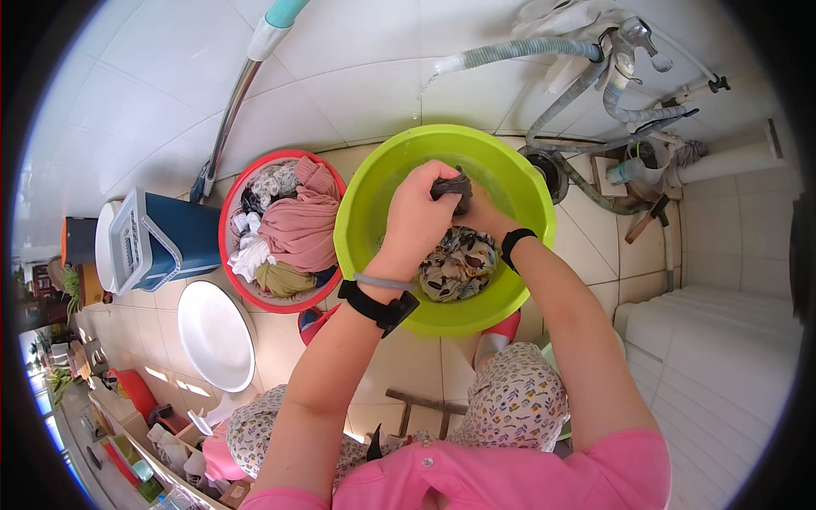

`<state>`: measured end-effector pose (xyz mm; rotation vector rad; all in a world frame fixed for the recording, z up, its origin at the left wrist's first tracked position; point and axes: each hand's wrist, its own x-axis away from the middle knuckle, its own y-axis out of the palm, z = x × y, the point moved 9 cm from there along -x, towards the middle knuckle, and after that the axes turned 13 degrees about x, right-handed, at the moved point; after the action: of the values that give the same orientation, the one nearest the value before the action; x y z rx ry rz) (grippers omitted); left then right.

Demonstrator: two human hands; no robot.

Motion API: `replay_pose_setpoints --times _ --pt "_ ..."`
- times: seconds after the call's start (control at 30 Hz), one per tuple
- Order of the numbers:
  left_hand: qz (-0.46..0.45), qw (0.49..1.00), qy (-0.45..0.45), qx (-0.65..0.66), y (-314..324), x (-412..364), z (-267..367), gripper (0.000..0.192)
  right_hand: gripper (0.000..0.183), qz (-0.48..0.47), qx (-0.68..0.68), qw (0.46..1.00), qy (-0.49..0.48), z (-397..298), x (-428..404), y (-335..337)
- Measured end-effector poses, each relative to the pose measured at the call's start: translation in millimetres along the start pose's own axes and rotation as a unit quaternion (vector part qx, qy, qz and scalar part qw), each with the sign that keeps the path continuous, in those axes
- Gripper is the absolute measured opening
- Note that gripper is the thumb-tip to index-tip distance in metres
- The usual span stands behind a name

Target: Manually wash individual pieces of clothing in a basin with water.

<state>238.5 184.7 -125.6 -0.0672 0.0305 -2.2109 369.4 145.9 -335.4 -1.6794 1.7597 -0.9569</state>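
Bunched dark grey cloth [452, 189] is held over a lime-green plastic basin [540, 191]. My left hand [417, 207] has its fingers and thumb closed on the cloth. Partly hidden behind it, my right hand [481, 210] is against the cloth's right side; its fingers are mostly out of sight, so its grip cannot be told. Patterned wet fabric [460, 264] lies crumpled in the basin below my hands, in shallow water. From the ribbed hose [529, 52] above, a thin stream of water falls towards the basin's upper edge.
A red-rimmed basin [225, 223] of mixed laundry stands to the left, near a blue bucket [182, 236] and a white basin [217, 336]. A mop pole [233, 108] leans on the tiled wall. At the right are a tap [637, 38], pipes and a ridged white surface [707, 370].
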Motion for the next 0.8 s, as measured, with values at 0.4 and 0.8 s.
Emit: replay_pose_setpoints --times 0.4,0.8 --pt "0.099 0.942 0.003 0.32 -66 31 101 0.019 0.049 -0.001 -0.094 0.991 0.096 -12 6 -33" --pt "0.164 0.971 -0.142 -0.1 -65 60 -154 0.04 0.058 -0.009 -0.115 0.986 0.121 -163 26 -158"
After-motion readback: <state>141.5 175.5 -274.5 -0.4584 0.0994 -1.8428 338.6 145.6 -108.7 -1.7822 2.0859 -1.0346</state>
